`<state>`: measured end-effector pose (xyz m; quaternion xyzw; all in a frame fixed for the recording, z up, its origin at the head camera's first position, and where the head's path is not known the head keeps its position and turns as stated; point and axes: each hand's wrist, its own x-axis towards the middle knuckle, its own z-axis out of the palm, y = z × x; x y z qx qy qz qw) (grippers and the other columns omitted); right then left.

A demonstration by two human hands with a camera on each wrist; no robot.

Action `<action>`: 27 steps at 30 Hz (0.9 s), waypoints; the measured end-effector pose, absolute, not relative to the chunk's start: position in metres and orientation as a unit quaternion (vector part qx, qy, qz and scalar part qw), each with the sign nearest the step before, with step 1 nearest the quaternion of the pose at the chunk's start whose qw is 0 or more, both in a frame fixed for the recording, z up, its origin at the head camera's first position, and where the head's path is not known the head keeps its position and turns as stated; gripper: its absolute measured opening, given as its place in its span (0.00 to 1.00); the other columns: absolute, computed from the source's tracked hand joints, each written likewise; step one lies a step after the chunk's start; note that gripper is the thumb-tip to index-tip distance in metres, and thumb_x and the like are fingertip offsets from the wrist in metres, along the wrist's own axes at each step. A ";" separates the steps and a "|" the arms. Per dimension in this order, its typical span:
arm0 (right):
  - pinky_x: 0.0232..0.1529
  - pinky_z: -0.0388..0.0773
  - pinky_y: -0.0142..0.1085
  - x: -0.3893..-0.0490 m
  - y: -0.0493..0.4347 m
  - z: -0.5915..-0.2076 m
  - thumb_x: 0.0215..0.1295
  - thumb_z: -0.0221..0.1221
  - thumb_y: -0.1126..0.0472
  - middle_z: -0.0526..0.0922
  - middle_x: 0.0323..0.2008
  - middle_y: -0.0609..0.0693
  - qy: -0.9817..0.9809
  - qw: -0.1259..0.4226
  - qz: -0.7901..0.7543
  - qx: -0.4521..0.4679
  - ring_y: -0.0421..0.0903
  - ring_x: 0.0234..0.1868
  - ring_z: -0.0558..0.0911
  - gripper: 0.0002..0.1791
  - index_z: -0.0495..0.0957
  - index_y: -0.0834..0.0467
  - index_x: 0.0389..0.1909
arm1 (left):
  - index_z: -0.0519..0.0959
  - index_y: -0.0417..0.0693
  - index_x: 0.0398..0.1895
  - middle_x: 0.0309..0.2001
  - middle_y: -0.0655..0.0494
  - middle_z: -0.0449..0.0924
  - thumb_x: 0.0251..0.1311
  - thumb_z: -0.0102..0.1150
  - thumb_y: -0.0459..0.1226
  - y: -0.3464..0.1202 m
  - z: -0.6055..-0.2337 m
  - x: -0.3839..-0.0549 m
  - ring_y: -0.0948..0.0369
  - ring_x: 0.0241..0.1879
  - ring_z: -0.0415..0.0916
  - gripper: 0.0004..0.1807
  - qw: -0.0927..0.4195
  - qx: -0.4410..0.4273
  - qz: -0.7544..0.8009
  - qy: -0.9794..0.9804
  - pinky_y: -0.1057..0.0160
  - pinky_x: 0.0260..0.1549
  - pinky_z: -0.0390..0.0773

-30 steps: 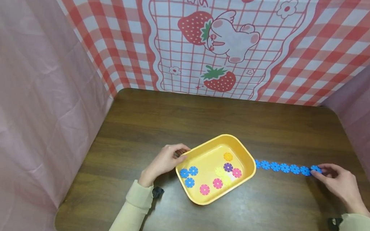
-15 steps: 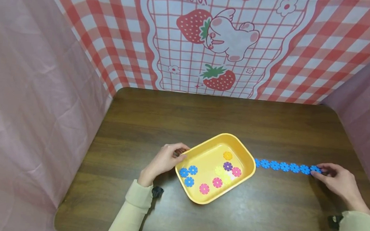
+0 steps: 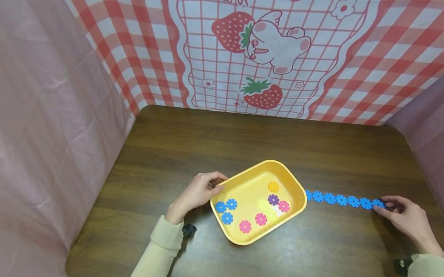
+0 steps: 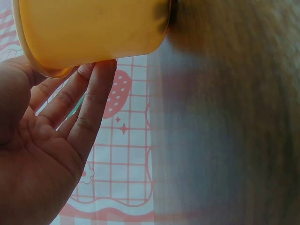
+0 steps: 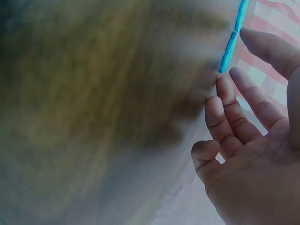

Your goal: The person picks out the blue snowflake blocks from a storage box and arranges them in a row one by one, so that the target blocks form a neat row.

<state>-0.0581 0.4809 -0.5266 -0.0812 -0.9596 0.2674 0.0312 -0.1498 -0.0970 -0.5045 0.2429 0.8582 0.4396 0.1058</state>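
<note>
On the table stands a yellow plastic tray (image 3: 297,179), turned at an angle. My left hand (image 3: 198,192) grips its left corner, thumb over the rim and fingers against the outer wall, as the left wrist view also shows. From behind the tray's right end runs a straight chain of several blue snowflake discs (image 3: 341,200), lying flat; its left end is partly hidden by the tray. My right hand (image 3: 409,220) holds the last disc (image 3: 378,204) at the chain's right end between thumb and forefinger. The right wrist view catches the chain (image 5: 230,47) edge-on beside the fingertips.
Inside the tray lie blue discs (image 3: 227,218), pink discs (image 3: 245,226), pale yellow ones (image 3: 271,214), a purple disc (image 3: 273,199) and an orange disc (image 3: 273,187). A checked strawberry cloth (image 3: 264,94) hangs behind the wooden table (image 3: 158,151). Pink curtains (image 3: 31,119) flank both sides.
</note>
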 end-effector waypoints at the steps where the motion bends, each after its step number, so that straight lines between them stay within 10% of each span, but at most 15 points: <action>1: 0.26 0.65 0.27 -0.058 0.481 -0.526 0.59 0.70 0.51 0.80 0.31 0.40 -0.959 0.033 0.269 -0.083 0.30 0.26 0.71 0.24 0.81 0.66 0.47 | 0.83 0.45 0.51 0.44 0.54 0.85 0.64 0.65 0.32 -0.097 -0.504 -0.150 0.60 0.40 0.80 0.13 0.106 0.243 0.440 0.858 0.65 0.39 0.81; 15: 0.27 0.69 0.23 -0.061 0.465 -0.499 0.62 0.69 0.49 0.79 0.29 0.27 -0.943 0.046 0.315 -0.093 0.27 0.29 0.73 0.26 0.79 0.64 0.51 | 0.83 0.45 0.51 0.44 0.54 0.85 0.64 0.65 0.33 -0.097 -0.504 -0.150 0.61 0.40 0.79 0.13 0.107 0.242 0.439 0.858 0.65 0.40 0.81; 27: 0.27 0.73 0.28 -0.079 0.403 -0.463 0.62 0.70 0.54 0.83 0.34 0.40 -0.935 0.026 0.354 -0.003 0.35 0.31 0.78 0.21 0.80 0.58 0.52 | 0.83 0.45 0.52 0.44 0.53 0.85 0.64 0.65 0.32 -0.098 -0.503 -0.150 0.60 0.40 0.80 0.13 0.106 0.246 0.439 0.858 0.65 0.40 0.81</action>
